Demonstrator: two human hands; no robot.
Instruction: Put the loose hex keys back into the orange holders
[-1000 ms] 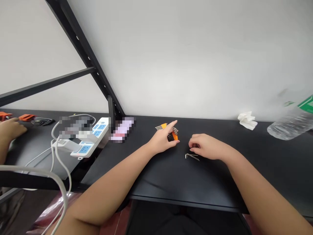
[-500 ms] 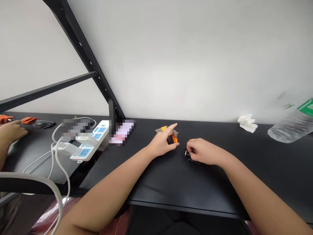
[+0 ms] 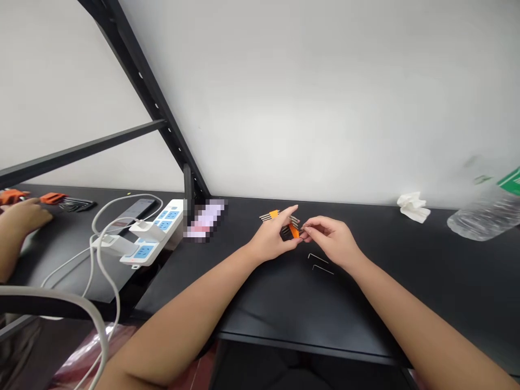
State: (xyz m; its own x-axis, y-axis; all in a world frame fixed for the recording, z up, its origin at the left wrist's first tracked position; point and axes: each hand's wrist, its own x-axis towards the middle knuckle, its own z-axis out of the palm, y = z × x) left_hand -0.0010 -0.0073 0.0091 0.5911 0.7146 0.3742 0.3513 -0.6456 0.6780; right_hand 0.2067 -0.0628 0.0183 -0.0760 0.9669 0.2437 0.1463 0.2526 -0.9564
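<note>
My left hand [image 3: 273,238] is closed around an orange hex key holder [image 3: 294,231] with several metal hex keys sticking out of it; the index finger lies stretched along the top. At the holder's right side, my right hand [image 3: 331,238] pinches a small hex key [image 3: 303,229], mostly covered by the fingertips. Whether this key touches the holder I cannot tell. Below the right hand, an L-shaped hex key [image 3: 319,258] lies on the black table [image 3: 276,303], and a thinner hex key [image 3: 324,269] lies just in front of it.
To the left, a white power strip [image 3: 176,211] carries plugged-in chargers and cables beside a phone [image 3: 136,211]. Another person's hand [image 3: 32,216] rests near a second orange hex key set [image 3: 54,198]. A crumpled tissue [image 3: 413,207] and plastic bottle [image 3: 481,219] lie to the right.
My right hand has picked up a hex key from the small group on the table and moved it up and left to the holder. My left hand has kept its grip.
</note>
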